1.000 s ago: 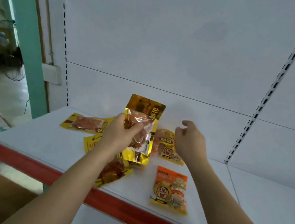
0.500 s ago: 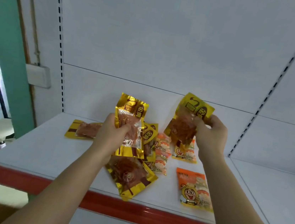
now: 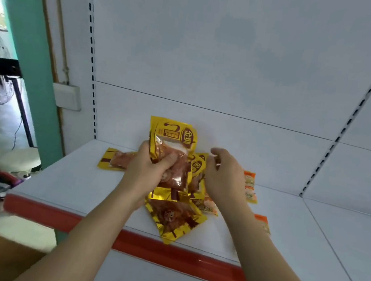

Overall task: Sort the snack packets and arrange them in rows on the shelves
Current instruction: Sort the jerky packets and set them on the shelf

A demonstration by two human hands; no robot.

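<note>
Left hand (image 3: 150, 171): fingers and thumb curled round gold packets (image 3: 171, 152), held upright above the shelf (image 3: 62, 186), near the middle of the pile. Looks like more than one packet stacked in the grip; exact count unclear.

Right hand (image 3: 222, 175): hovering just right of the held packets, fingers loosely bent, gripping nothing visible.

On the shelf: one gold packet (image 3: 172, 218) lying tilted, corner reaching close to the red front edge (image 3: 166, 250). Another gold packet (image 3: 116, 160) flat, far left of the pile. Orange packets (image 3: 250, 188) right of the hands, one (image 3: 262, 222) nearer, partly hidden behind the right forearm.

Sorting under way; no rows formed yet.

Risks, as judged: glossy stacked foil in a one-handed grip, likely to slide apart and drop. Near packet by the edge, easily knocked off by a passing forearm. Kinds overlapping under the hands, so a mixed grab possible.
</note>
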